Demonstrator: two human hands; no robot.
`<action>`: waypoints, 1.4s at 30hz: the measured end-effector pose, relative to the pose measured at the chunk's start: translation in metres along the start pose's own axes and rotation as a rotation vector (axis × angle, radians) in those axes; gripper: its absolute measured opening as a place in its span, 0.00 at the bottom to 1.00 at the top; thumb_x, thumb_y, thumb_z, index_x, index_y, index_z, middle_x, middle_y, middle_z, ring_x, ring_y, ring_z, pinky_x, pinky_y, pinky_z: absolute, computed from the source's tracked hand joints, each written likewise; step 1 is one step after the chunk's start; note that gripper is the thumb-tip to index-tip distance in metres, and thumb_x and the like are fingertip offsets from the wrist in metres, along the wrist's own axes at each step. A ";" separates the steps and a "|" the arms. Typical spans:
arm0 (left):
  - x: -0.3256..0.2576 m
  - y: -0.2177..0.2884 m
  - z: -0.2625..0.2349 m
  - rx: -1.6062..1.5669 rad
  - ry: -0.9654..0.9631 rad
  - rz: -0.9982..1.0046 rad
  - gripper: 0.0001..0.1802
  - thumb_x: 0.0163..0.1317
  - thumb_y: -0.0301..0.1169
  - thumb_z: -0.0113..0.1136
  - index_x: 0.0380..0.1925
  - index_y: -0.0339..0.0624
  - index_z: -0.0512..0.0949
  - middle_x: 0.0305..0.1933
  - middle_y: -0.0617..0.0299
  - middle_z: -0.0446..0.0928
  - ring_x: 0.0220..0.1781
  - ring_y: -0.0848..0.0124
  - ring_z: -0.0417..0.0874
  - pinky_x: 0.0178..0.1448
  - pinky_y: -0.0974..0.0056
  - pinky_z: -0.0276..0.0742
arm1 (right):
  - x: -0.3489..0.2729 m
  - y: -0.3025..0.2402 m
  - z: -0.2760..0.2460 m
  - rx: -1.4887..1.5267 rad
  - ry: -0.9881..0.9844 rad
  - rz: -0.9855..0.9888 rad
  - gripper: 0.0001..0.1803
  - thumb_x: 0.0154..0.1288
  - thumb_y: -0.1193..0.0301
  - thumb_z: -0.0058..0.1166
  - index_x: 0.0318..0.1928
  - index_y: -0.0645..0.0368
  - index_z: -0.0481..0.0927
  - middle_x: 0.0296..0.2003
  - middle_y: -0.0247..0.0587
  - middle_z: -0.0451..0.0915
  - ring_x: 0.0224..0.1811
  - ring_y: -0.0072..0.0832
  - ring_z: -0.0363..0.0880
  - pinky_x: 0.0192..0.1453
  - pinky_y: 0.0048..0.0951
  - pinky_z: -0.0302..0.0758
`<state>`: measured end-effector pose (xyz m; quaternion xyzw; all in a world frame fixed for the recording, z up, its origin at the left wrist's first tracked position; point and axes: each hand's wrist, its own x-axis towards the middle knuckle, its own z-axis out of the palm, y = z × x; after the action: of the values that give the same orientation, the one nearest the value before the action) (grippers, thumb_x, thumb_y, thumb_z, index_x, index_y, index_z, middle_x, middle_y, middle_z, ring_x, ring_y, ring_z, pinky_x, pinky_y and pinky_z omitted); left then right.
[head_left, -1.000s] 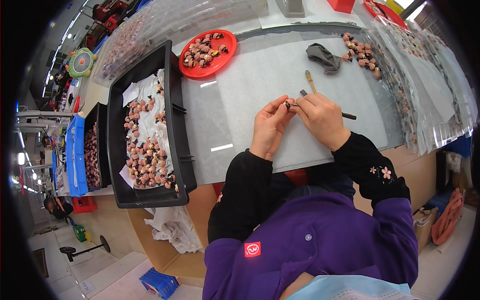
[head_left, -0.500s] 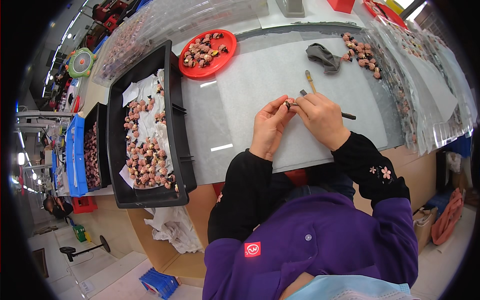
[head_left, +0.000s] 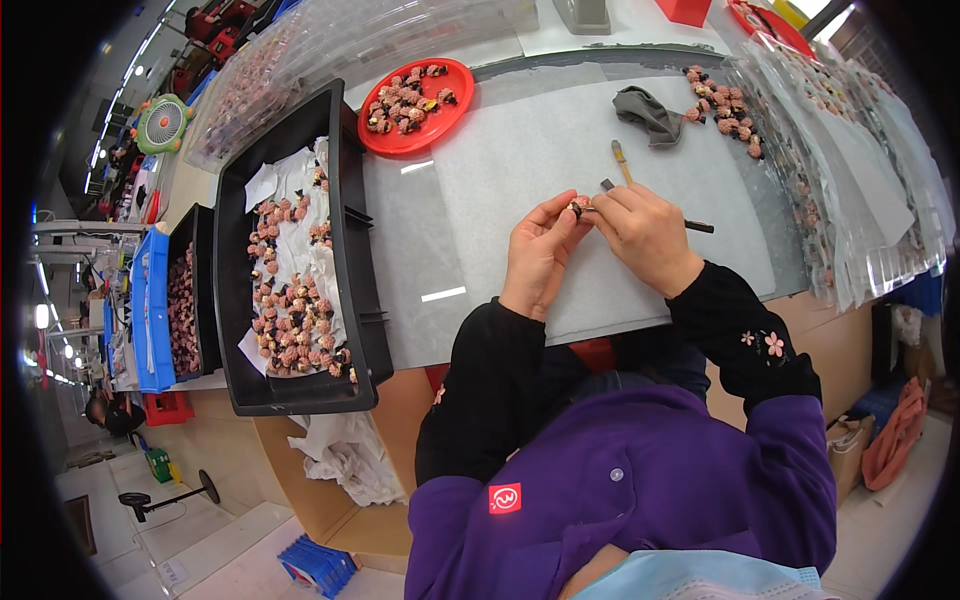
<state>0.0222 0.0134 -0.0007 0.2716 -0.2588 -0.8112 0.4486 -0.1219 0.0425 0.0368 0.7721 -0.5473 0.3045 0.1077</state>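
My left hand (head_left: pixel 542 250) pinches a small pink, black and cream figure (head_left: pixel 577 207) between thumb and fingertips above the pale sheet. My right hand (head_left: pixel 645 235), closed, holds a slim tool whose thin tip meets the figure; its dark handle (head_left: pixel 699 227) sticks out past the right side of the palm. Whether that tool is a brush I cannot tell, since my fingers cover most of it. Just beyond the right knuckles lies a brush (head_left: pixel 621 160) with a yellowish handle. The dark grey end of another stick (head_left: pixel 607 185) shows beside my right fingers.
A red plate (head_left: pixel 462 100) of similar pieces sits beyond my left hand. To the left stands a black tray (head_left: pixel 372 300) lined with white paper and holding many pieces. A grey cloth (head_left: pixel 650 117), loose pieces (head_left: pixel 727 108) and stacked clear plastic trays (head_left: pixel 850 170) are at the right.
The tool's dark handle end has tilted slightly upward in the picture, and my right hand has shifted a little. My left hand keeps its pinch on the figure.
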 end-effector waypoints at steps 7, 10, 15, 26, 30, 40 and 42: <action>-0.001 0.003 0.003 -0.009 0.008 -0.004 0.15 0.62 0.24 0.50 0.49 0.30 0.68 0.45 0.55 0.74 0.47 0.70 0.77 0.55 0.66 0.74 | 0.000 -0.001 0.001 0.049 -0.019 0.051 0.06 0.53 0.69 0.56 0.27 0.57 0.76 0.21 0.33 0.72 0.26 0.28 0.73 0.28 0.28 0.72; -0.003 0.005 0.005 -0.039 0.009 -0.015 0.16 0.63 0.25 0.48 0.51 0.30 0.67 0.45 0.54 0.74 0.47 0.70 0.76 0.55 0.66 0.74 | 0.001 -0.003 -0.001 0.106 0.013 0.075 0.06 0.54 0.69 0.56 0.29 0.58 0.76 0.21 0.34 0.71 0.26 0.29 0.73 0.27 0.28 0.72; -0.002 0.005 0.002 -0.081 -0.043 -0.042 0.18 0.66 0.30 0.46 0.52 0.30 0.65 0.46 0.55 0.74 0.49 0.70 0.76 0.56 0.66 0.73 | -0.002 -0.004 0.000 0.171 0.010 0.100 0.05 0.54 0.72 0.56 0.30 0.60 0.77 0.21 0.37 0.73 0.25 0.32 0.73 0.27 0.30 0.70; 0.000 0.002 0.000 -0.080 -0.044 -0.033 0.17 0.64 0.28 0.49 0.51 0.33 0.67 0.48 0.56 0.73 0.50 0.70 0.75 0.57 0.64 0.70 | -0.009 -0.007 0.005 0.198 0.019 0.118 0.06 0.52 0.74 0.58 0.32 0.61 0.77 0.22 0.40 0.75 0.25 0.34 0.74 0.28 0.31 0.71; 0.001 0.002 0.000 -0.071 -0.054 -0.008 0.16 0.63 0.26 0.50 0.50 0.31 0.68 0.49 0.54 0.73 0.51 0.69 0.74 0.58 0.64 0.69 | -0.009 -0.007 0.005 0.180 0.009 0.139 0.06 0.52 0.74 0.58 0.32 0.61 0.77 0.23 0.40 0.75 0.25 0.34 0.74 0.28 0.31 0.71; 0.001 0.002 0.000 -0.082 -0.046 -0.006 0.16 0.62 0.23 0.49 0.50 0.30 0.68 0.49 0.54 0.73 0.52 0.68 0.74 0.59 0.66 0.69 | -0.008 -0.010 0.004 0.098 0.043 0.138 0.06 0.52 0.71 0.58 0.31 0.58 0.78 0.22 0.37 0.75 0.24 0.32 0.75 0.26 0.29 0.71; 0.001 0.001 -0.001 -0.077 -0.050 -0.004 0.15 0.62 0.23 0.50 0.50 0.31 0.68 0.49 0.54 0.73 0.52 0.69 0.74 0.59 0.66 0.69 | -0.008 -0.010 0.003 0.095 0.044 0.134 0.06 0.52 0.71 0.58 0.31 0.58 0.78 0.22 0.37 0.75 0.24 0.32 0.75 0.26 0.29 0.71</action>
<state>0.0231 0.0118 -0.0010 0.2343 -0.2380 -0.8279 0.4505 -0.1138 0.0509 0.0309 0.7311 -0.5802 0.3536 0.0623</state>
